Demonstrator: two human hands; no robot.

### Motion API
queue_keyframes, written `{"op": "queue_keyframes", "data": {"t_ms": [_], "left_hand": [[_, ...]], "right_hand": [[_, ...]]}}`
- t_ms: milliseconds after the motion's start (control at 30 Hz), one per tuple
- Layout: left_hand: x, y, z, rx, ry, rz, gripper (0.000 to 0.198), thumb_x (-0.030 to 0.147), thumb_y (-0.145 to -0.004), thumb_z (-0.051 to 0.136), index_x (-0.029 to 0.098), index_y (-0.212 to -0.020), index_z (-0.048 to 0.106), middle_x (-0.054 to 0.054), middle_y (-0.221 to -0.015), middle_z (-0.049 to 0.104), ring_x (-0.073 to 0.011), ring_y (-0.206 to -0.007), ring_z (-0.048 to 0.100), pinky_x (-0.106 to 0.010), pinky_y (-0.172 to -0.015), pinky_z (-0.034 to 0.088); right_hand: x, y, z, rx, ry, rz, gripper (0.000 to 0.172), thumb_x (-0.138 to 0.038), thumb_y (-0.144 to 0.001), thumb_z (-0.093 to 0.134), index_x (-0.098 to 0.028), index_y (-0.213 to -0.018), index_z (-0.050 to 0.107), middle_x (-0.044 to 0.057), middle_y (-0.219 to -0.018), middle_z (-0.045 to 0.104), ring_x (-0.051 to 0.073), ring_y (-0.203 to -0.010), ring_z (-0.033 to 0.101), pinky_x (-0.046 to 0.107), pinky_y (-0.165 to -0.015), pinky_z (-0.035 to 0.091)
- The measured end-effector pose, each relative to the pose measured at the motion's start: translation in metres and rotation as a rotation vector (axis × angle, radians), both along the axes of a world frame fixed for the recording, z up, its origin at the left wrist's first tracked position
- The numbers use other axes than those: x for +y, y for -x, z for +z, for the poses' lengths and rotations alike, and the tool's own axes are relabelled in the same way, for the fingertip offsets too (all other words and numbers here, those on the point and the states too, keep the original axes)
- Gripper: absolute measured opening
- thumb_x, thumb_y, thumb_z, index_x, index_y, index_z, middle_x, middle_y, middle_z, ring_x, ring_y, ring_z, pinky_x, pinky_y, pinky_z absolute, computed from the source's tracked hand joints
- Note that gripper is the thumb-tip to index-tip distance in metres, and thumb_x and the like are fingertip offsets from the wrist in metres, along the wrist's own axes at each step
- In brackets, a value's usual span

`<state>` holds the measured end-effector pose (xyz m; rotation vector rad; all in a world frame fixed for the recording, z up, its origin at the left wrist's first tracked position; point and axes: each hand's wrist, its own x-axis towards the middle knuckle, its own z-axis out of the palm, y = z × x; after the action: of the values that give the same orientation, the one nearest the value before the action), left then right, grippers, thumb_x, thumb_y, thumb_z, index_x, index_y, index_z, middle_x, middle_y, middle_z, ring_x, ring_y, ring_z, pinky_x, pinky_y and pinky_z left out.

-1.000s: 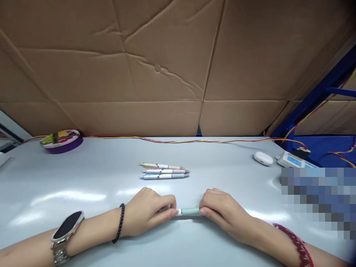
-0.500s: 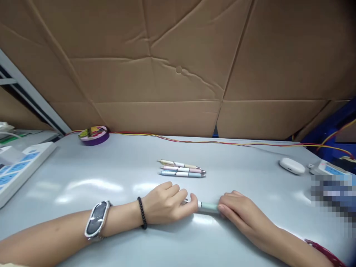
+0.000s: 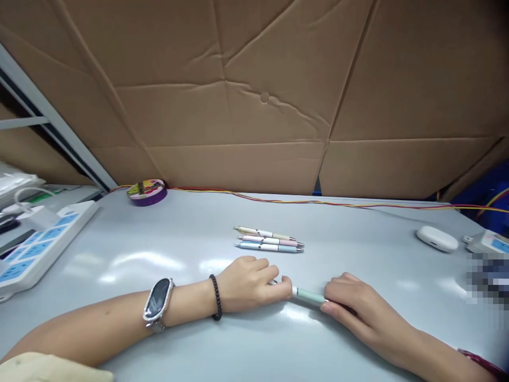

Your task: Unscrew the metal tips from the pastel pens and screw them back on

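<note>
A green and white pen (image 3: 311, 295) lies between my two hands, just over the table near its front. My left hand (image 3: 254, 284) is closed around the pen's white end, and a bit of its silver tip shows past the fingers. At the green end, my right hand (image 3: 358, 305) pinches the pen between thumb and fingers. Beyond my hands, three pens rest side by side: a yellow pen (image 3: 274, 234), a pink pen (image 3: 270, 241) and a blue pen (image 3: 274, 248).
A white power strip (image 3: 79, 217) sits at the left. Toward the back are a round purple box (image 3: 149, 199) and thin red and yellow wires (image 3: 270, 201). A white earbud case (image 3: 437, 239) lies on the right. Cardboard (image 3: 238, 116) stands behind the table (image 3: 191, 228).
The whole view has shifted, so everything sits slightly further right. The pen now slopes down more toward my right hand, and both hands keep hold of it.
</note>
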<state>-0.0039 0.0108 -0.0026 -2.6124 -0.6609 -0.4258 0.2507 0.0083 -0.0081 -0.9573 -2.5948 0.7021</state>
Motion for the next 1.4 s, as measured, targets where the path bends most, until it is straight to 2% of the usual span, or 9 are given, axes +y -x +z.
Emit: {"op": "queue_keyframes", "data": {"t_ms": [233,333,433,567,733,900,1067,1200,1400], "left_hand": [[0.0,0.0,0.002,-0.005,0.129,0.008,0.018,0.021,-0.094,0.038,0.023,-0.09,0.055,0.0,-0.072,0.056,-0.0135,-0.049,0.043,-0.027,-0.04,0.024],[0.002,0.001,0.005,0.006,0.212,-0.047,0.016,0.035,-0.093,0.044,0.028,-0.102,0.055,0.001,-0.083,0.058,-0.012,-0.053,0.049,-0.025,-0.043,0.031],[0.005,0.002,0.005,0.011,0.329,-0.125,0.034,0.054,-0.082,0.059,0.033,-0.109,0.055,0.001,-0.093,0.058,-0.0133,-0.063,0.054,-0.025,-0.049,0.038],[0.006,0.003,0.001,-0.006,0.413,-0.225,0.034,0.057,-0.072,0.064,0.025,-0.081,0.062,0.0,-0.076,0.056,-0.0135,-0.055,0.051,-0.027,-0.045,0.033],[0.002,0.005,0.005,-0.201,0.305,-0.402,0.051,0.045,-0.09,0.021,0.021,-0.05,0.043,0.0,-0.049,0.038,-0.013,-0.035,0.024,-0.031,-0.036,0.018],[-0.001,0.006,0.01,-0.241,0.298,-0.415,0.055,0.037,-0.095,0.009,0.022,-0.05,0.038,0.001,-0.048,0.033,-0.015,-0.036,0.017,-0.032,-0.037,0.016],[0.001,0.005,0.008,-0.142,0.3,-0.404,0.057,0.045,-0.095,0.011,0.021,-0.057,0.046,0.0,-0.052,0.038,-0.0151,-0.039,0.024,-0.032,-0.038,0.019],[0.001,0.005,0.009,-0.133,0.273,-0.39,0.048,0.03,-0.095,0.019,0.021,-0.054,0.042,-0.001,-0.051,0.038,-0.0153,-0.039,0.023,-0.032,-0.039,0.02],[0.005,0.006,0.01,-0.035,0.172,-0.239,0.042,0.031,-0.098,0.023,0.02,-0.068,0.05,-0.002,-0.061,0.047,-0.0162,-0.048,0.038,-0.029,-0.045,0.029]], "right_hand": [[-0.001,0.002,-0.001,0.006,0.026,-0.033,0.038,-0.039,-0.098,0.03,-0.021,-0.065,0.039,-0.001,-0.06,0.05,0.016,-0.056,0.045,0.029,-0.062,0.037],[-0.001,0.0,0.002,0.096,0.091,-0.176,0.042,-0.045,-0.097,0.028,-0.021,-0.065,0.039,0.0,-0.06,0.049,0.016,-0.056,0.045,0.028,-0.055,0.036],[0.0,-0.003,0.006,0.219,0.227,-0.271,0.044,-0.05,-0.096,0.03,-0.021,-0.065,0.041,-0.001,-0.061,0.048,0.015,-0.056,0.045,0.025,-0.052,0.036],[-0.003,-0.005,0.01,0.303,0.344,-0.229,0.042,-0.051,-0.094,0.036,-0.019,-0.068,0.046,-0.001,-0.064,0.05,0.014,-0.059,0.046,0.023,-0.055,0.037],[-0.008,0.0,0.015,0.242,0.345,-0.115,0.028,-0.04,-0.091,0.048,-0.018,-0.073,0.05,-0.002,-0.069,0.053,0.012,-0.063,0.045,0.022,-0.059,0.037],[-0.007,0.004,0.02,0.265,0.423,-0.115,0.012,-0.029,-0.086,0.059,-0.018,-0.087,0.055,-0.003,-0.07,0.054,0.011,-0.061,0.046,0.02,-0.058,0.038],[-0.005,0.002,0.019,0.28,0.407,-0.109,0.013,-0.029,-0.085,0.06,-0.018,-0.092,0.057,-0.003,-0.071,0.055,0.01,-0.062,0.047,0.019,-0.059,0.038],[-0.004,0.002,0.016,0.314,0.417,-0.09,0.015,-0.032,-0.086,0.061,-0.018,-0.09,0.056,-0.003,-0.072,0.056,0.01,-0.062,0.048,0.019,-0.059,0.039],[-0.005,0.001,0.013,0.354,0.377,-0.164,0.014,-0.033,-0.091,0.051,-0.019,-0.092,0.052,-0.002,-0.074,0.055,0.011,-0.064,0.048,0.021,-0.06,0.039]]}}
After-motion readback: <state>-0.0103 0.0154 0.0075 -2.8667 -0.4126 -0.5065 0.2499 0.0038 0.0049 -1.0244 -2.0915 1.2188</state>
